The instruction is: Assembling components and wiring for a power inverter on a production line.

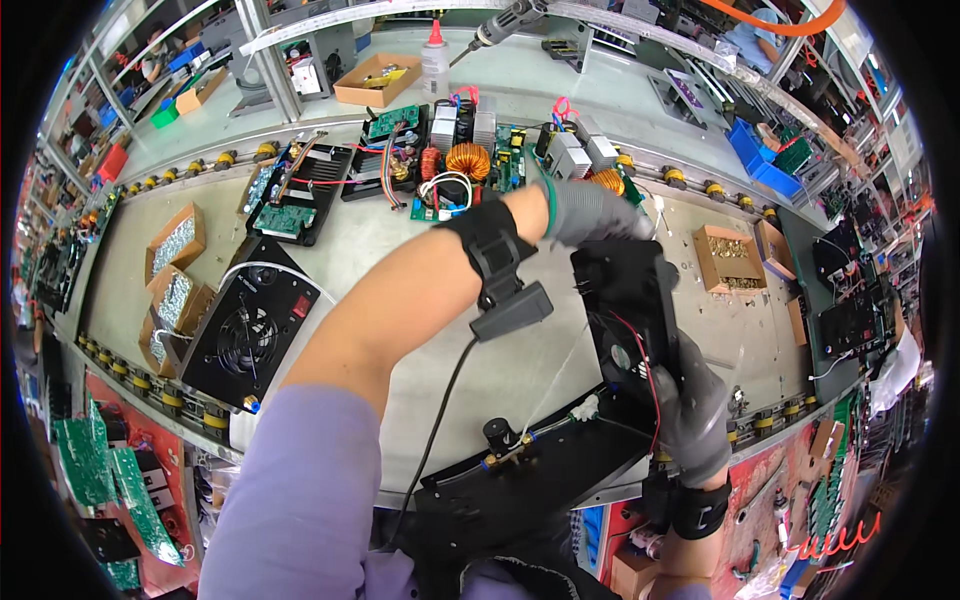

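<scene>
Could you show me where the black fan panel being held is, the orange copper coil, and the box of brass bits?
black fan panel (625,300), head view, on its dark face.
orange copper coil (467,160), head view, on its windings.
box of brass bits (727,258), head view, on its contents.

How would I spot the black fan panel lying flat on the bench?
Start at the long pale workbench and go to its near left edge, beside three cardboard boxes of screws. The black fan panel lies flat there, untouched by either hand, with a round grille and a small red switch.

Both hands wear thin grey knit gloves, the left hand (590,212) with a green cuff edge. Each wrist carries a black strap; the left one bears a dark grey box with a black cable. The left upper arm has a lilac sleeve.
</scene>
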A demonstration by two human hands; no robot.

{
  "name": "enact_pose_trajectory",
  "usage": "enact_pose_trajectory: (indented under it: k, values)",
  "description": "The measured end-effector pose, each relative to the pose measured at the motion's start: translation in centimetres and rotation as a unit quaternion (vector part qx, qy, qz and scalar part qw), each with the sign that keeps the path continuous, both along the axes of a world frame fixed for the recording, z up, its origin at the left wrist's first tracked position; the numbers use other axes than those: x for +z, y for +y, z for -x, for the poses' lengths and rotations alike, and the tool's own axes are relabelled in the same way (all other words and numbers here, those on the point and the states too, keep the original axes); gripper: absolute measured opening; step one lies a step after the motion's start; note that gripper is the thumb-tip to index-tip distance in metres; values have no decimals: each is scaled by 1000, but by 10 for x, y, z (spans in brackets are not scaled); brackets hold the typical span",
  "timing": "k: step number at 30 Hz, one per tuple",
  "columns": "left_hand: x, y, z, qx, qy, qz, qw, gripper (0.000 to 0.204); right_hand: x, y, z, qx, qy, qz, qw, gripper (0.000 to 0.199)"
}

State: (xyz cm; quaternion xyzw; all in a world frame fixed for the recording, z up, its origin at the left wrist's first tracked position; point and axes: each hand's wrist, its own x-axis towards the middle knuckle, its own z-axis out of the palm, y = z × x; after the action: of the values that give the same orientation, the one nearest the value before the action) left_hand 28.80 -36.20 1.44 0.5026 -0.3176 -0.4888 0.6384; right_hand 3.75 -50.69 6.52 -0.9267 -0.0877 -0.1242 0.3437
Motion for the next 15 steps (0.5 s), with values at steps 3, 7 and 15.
enact_pose_trajectory:
  k: [3,7,15]
  values:
    - [58,18,5,-21,-144,-10,989,31,5,14,-17,10,30,20,999,41]
    - [121,45,47,70,-364,-117,922,38,2,30,-46,27,28,138,990,34]
    - [141,118,120,131,-529,-187,818,36,-32,41,-135,31,-74,0,997,32]
